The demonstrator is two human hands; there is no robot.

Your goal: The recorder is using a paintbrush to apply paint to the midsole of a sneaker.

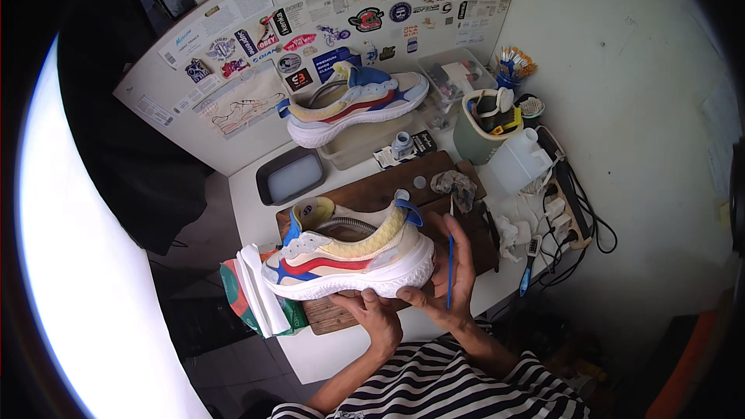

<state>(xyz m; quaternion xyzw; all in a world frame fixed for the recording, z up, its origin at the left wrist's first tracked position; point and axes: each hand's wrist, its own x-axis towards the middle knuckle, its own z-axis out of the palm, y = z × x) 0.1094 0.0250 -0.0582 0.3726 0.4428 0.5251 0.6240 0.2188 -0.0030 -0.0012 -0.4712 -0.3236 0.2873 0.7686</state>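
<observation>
A cream sneaker [334,265] with a red stripe, blue patches and a white sole is held up over a dark wooden board [326,316]. Its toe points left, and a coiled metal spring shows in its opening. My left hand [378,323] grips the sole from below, thumb against its side. At the heel, my right hand [459,275] steadies the shoe with the thumb on the sole. A thin blue-handled paintbrush [450,264] stands upright in that same hand, dark tip up. Behind the heel, a crumpled grey rag [456,186] lies on the board.
A matching sneaker [365,105] rests on a clear plastic box at the back. A grey tray [291,177] of liquid, small bottle [402,145], green bin [485,132], white jug [521,161] and brush cup [512,70] surround the board. Cables and a power strip [570,209] lie right; tissue pack [260,295], left.
</observation>
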